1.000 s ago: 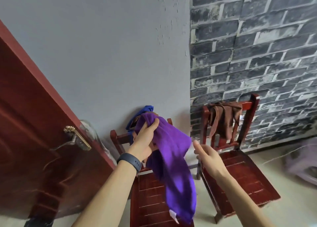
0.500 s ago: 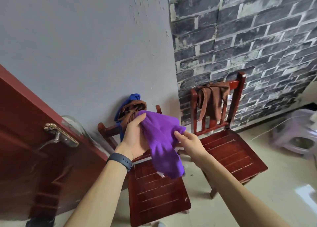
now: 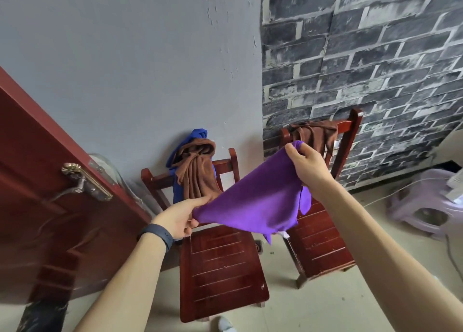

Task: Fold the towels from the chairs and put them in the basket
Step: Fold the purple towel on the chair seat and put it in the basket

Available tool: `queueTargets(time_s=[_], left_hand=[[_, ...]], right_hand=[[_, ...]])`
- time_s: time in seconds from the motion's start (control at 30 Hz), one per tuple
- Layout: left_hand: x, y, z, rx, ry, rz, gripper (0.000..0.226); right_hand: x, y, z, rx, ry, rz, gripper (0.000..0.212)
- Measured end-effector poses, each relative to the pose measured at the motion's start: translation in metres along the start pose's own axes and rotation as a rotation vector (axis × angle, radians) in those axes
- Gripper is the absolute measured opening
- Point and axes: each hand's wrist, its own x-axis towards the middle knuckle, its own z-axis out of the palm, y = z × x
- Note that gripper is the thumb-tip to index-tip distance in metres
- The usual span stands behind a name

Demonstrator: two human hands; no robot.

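Note:
A purple towel point(image 3: 258, 199) is stretched between both hands above two dark red wooden chairs. My left hand point(image 3: 179, 217) pinches its lower left corner, and my right hand point(image 3: 307, 167) grips its upper right corner, higher up. On the back of the left chair point(image 3: 220, 264) hang a brown towel point(image 3: 198, 174) and, behind it, a blue towel point(image 3: 196, 134). Another brown towel point(image 3: 317, 135) is draped over the back of the right chair point(image 3: 323, 241). No basket is in view.
A dark red door point(image 3: 40, 201) with a brass handle point(image 3: 86, 182) stands open at the left. A pale purple plastic stool point(image 3: 426, 204) stands on the tiled floor at the right. Grey plaster and a brick-pattern wall lie behind the chairs.
The purple towel, bunched in my left hand before, is now spread out. My right hand took hold of a corner and drew it up and right; my left hand moved down.

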Motion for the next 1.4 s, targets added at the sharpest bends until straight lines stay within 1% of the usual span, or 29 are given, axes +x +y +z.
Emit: queueTargets(time_s=[0.1,0.17,0.2,0.23,0.3,0.37,0.4,0.43,0.5,0.57,0.6,0.67,0.7,0.73,0.8,0.83,0.87,0.9,0.97,1.0,1.03,1.07,1.13,1.2,1.27,1.3,1.4], left_hand=[[-0.002,-0.018,-0.011,0.112,-0.016,-0.153,0.035],[-0.003,-0.03,-0.011,0.278,0.014,-0.188,0.032],[-0.002,-0.035,-0.011,0.31,0.035,-0.167,0.033],[0.0,-0.04,-0.011,0.283,0.055,-0.117,0.034],[0.0,-0.046,-0.012,0.102,0.083,0.03,0.035],[0.001,-0.05,-0.017,-0.127,0.128,0.151,0.035],[0.001,-0.052,-0.021,-0.213,0.133,0.177,0.035],[0.0,-0.056,-0.025,-0.272,0.122,0.187,0.034],[0.0,-0.065,-0.038,-0.35,0.081,0.183,0.03],[-0.001,-0.074,-0.055,-0.439,0.051,0.205,0.022],[0.0,-0.078,-0.064,-0.495,0.056,0.225,0.02],[0.002,-0.089,-0.08,-0.555,0.101,0.259,0.025],[0.003,-0.096,-0.087,-0.517,0.159,0.267,0.028],[0.004,-0.103,-0.093,-0.413,0.251,0.267,0.03],[0.008,-0.119,-0.103,-0.137,0.446,0.266,0.037],[0.011,-0.127,-0.108,-0.065,0.506,0.266,0.039],[0.013,-0.134,-0.113,-0.051,0.517,0.255,0.037],[0.016,-0.14,-0.117,-0.066,0.493,0.231,0.031],[0.021,-0.154,-0.127,-0.063,0.415,0.185,0.018],[0.026,-0.163,-0.133,-0.027,0.379,0.184,0.016],[0.029,-0.171,-0.137,0.024,0.342,0.191,0.017],[0.032,-0.179,-0.141,0.078,0.297,0.192,0.02],[0.035,-0.198,-0.146,0.153,0.208,0.172,0.029],[0.035,-0.217,-0.149,0.209,0.171,0.157,0.036],[0.033,-0.237,-0.152,0.272,0.174,0.162,0.034],[0.031,-0.247,-0.153,0.283,0.18,0.163,0.033],[0.026,-0.274,-0.158,0.2,0.188,0.143,0.027]], right_hand=[[0.0,0.014,0.002,-0.071,-0.021,0.034,0.051],[-0.004,0.026,0.01,-0.089,-0.025,0.059,0.051],[-0.008,0.031,0.015,-0.102,-0.02,0.074,0.051],[-0.011,0.034,0.019,-0.118,-0.014,0.088,0.049],[-0.013,0.038,0.026,-0.068,-0.04,0.152,0.044],[-0.016,0.042,0.028,0.157,-0.165,0.32,0.026],[-0.018,0.046,0.026,0.27,-0.261,0.399,0.013],[-0.02,0.05,0.024,0.355,-0.356,0.431,0.003],[-0.026,0.063,0.023,0.362,-0.467,0.387,0.017],[-0.033,0.072,0.031,0.32,-0.436,0.336,0.028],[-0.038,0.077,0.037,0.271,-0.405,0.31,0.03],[-0.044,0.086,0.05,0.034,-0.328,0.202,0.027],[-0.047,0.089,0.057,-0.099,-0.284,0.149,0.024],[-0.049,0.094,0.064,-0.209,-0.236,0.122,0.021],[-0.054,0.102,0.078,-0.268,-0.137,0.165,0.023],[-0.057,0.107,0.085,-0.243,-0.109,0.208,0.025],[-0.06,0.112,0.092,-0.17,-0.118,0.265,0.028],[-0.065,0.115,0.1,-0.082,-0.151,0.341,0.027],[-0.078,0.119,0.11,0.03,-0.25,0.444,0.016],[-0.084,0.124,0.114,-0.014,-0.292,0.433,0.025],[-0.091,0.131,0.117,-0.107,-0.318,0.402,0.034],[-0.098,0.137,0.119,-0.249,-0.324,0.36,0.038],[-0.115,0.154,0.12,-0.476,-0.333,0.312,0.039],[-0.133,0.174,0.116,-0.618,-0.344,0.294,0.039],[-0.151,0.194,0.112,-0.79,-0.369,0.258,0.037],[-0.159,0.205,0.11,-0.838,-0.385,0.251,0.033],[-0.17,0.224,0.108,-0.901,-0.419,0.256,0.02]])
